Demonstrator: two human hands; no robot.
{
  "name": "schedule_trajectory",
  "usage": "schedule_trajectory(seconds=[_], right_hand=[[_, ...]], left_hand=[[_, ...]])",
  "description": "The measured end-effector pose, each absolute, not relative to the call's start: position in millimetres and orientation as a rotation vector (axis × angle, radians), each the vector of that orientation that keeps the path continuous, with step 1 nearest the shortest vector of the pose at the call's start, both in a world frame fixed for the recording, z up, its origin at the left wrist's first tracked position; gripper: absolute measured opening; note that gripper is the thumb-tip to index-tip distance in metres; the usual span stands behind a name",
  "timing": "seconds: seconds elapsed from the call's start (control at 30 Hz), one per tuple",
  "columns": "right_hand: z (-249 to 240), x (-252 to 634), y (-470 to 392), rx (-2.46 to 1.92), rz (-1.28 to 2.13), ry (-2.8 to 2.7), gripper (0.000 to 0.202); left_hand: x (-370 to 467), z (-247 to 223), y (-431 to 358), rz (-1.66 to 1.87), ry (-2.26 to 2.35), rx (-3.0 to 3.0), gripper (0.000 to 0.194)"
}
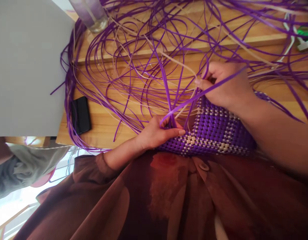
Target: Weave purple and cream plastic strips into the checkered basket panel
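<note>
A purple and beige woven piece (pixel 213 130) lies at the table's near edge, against the brown garment. My left hand (pixel 160 133) is closed on purple strands at the left end of the weave, its thumb resting along the woven edge. Above the weave, to the right, my right hand (pixel 223 83) pinches strands between thumb and fingers. A beige strand (pixel 180 63) runs up and left from its fingertips. One wide purple strand (pixel 193 98) arcs from my left hand across to my right hand.
Long loose purple and beige strands (pixel 134 80) tangle over the wooden table (pixel 101 128). A black phone (pixel 81 115) lies at left. A clear bottle (pixel 94 20) stands at the back, near a grey panel (pixel 29 66). White cables (pixel 291 40) are at upper right. Another person's clothing (pixel 31 163) shows lower left.
</note>
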State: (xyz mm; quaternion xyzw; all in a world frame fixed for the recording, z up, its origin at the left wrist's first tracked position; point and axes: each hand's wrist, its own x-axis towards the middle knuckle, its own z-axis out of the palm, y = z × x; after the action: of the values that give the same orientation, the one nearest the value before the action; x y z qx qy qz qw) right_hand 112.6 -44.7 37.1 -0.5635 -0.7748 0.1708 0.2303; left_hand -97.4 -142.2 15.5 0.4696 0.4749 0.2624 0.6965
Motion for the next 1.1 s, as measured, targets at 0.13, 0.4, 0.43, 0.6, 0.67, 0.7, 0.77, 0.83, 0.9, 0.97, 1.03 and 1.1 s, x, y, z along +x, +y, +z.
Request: schedule_trajectory(seconds=[0.13, 0.4, 0.43, 0.6, 0.67, 0.7, 0.77, 0.83, 0.9, 0.97, 1.03, 1.1], right_hand=[[43.5, 111.1, -24.9, -1.504, 0.687, -2.003, 0.019], [49.0, 102.1, -64.8, -1.156, 1.685, -1.682, 0.032], [47.0, 101.6, -68.3, -1.16, 1.646, -1.714, 0.034], [36.1, 92.9, -72.6, -1.382, 0.985, -1.901, 0.038], [32.2, 88.5, -69.4, -1.434, 0.764, -1.974, 0.036], [30.9, 87.4, -67.2, -1.44, 0.73, -1.993, 0.035], [30.9, 89.1, -62.6, -1.454, 0.791, -1.999, 0.031], [34.9, 96.5, -60.6, -1.454, 0.945, -1.941, 0.03], [41.4, 107.7, -64.2, -1.453, 1.032, -1.857, 0.03], [47.9, 118.4, -74.2, -1.465, 1.009, -1.816, 0.028], [52.4, 125.0, -88.9, -1.492, 0.916, -1.903, 0.026], [54.1, 126.1, -104.4, -1.457, 0.889, -2.089, 0.026]], left_hand=[[-96.3, 15.8, -144.2, 0.591, 1.054, 0.958, 0.024], [-92.9, 18.6, -144.8, 0.547, 0.989, 0.71, 0.034], [-93.1, 19.6, -143.7, 0.536, 1.003, 0.744, 0.034], [-91.6, 19.7, -136.5, 0.511, 1.027, 0.983, 0.028], [-90.9, 16.2, -134.6, 0.545, 1.015, 1.081, 0.028], [-91.3, 14.2, -134.3, 0.575, 1.013, 1.117, 0.028], [-94.5, 11.5, -134.8, 0.603, 1.019, 1.165, 0.027], [-100.6, 11.3, -136.7, 0.563, 1.02, 1.169, 0.029], [-106.9, 13.0, -139.0, 0.464, 0.981, 1.115, 0.035], [-110.5, 14.9, -141.2, 0.412, 0.928, 1.008, 0.039], [-110.4, 15.4, -142.7, 0.434, 0.907, 0.909, 0.037], [-108.4, 14.5, -143.2, 0.492, 0.922, 0.869, 0.033]])
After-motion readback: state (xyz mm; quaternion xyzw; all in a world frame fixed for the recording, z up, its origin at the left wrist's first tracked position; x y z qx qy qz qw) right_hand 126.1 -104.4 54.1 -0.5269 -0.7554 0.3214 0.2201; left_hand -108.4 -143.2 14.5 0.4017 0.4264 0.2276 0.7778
